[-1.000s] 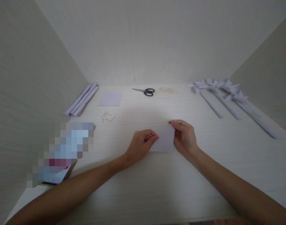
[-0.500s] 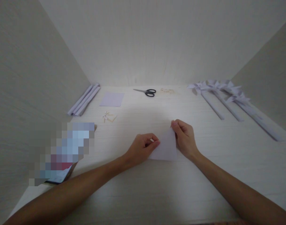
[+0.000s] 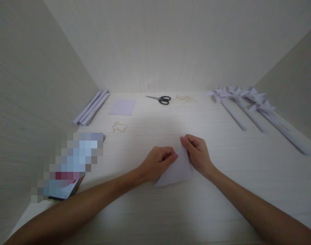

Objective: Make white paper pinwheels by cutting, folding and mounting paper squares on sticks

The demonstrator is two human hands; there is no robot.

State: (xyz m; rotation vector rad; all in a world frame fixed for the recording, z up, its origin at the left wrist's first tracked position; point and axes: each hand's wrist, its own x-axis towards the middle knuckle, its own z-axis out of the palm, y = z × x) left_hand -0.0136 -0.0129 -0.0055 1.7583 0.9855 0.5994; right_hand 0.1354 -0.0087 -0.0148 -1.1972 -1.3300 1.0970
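A pale lilac sheet of paper (image 3: 176, 170) lies folded into a triangle on the white table (image 3: 170, 211) in front of me. My left hand (image 3: 159, 163) pinches its upper left edge with curled fingers. My right hand (image 3: 196, 153) grips the top point and right edge. Both hands meet near the top corner of the sheet.
Black-handled scissors (image 3: 159, 99) lie at the back centre, a flat lilac sheet (image 3: 122, 107) to their left, rolled paper tubes (image 3: 91, 107) at the back left. Small wooden sticks (image 3: 118, 127) lie nearby. Several paper pinwheels (image 3: 247, 105) lie at the right. A blurred object (image 3: 68, 163) sits at the left.
The paper went from a roughly square shape to a triangle. My hands drew closer together at its top corner, and its lower left corner now points toward me.
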